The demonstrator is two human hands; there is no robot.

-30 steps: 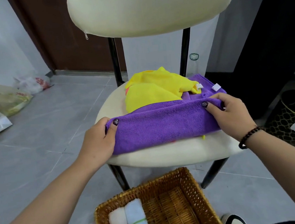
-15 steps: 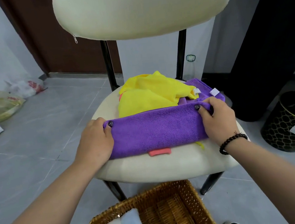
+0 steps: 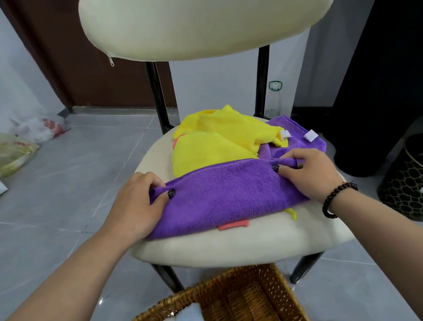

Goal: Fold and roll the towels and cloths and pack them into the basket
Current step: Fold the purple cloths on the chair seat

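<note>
— Where is the purple towel (image 3: 224, 193)?
— On the chair (image 3: 240, 241) seat, lying long from side to side.
— And the hands?
— The left hand (image 3: 134, 208) pinches one end, the right hand (image 3: 309, 173) the other.
— What's near?
— A yellow cloth (image 3: 218, 138) behind it. The basket (image 3: 280, 292) sits below the chair.

The towel (image 3: 225, 195) lies on the chair seat (image 3: 241, 244), pinched between left hand (image 3: 134, 208) and right hand (image 3: 309, 173); another cloth (image 3: 216, 141) behind the grip, the basket (image 3: 280, 292) before it, below.
</note>
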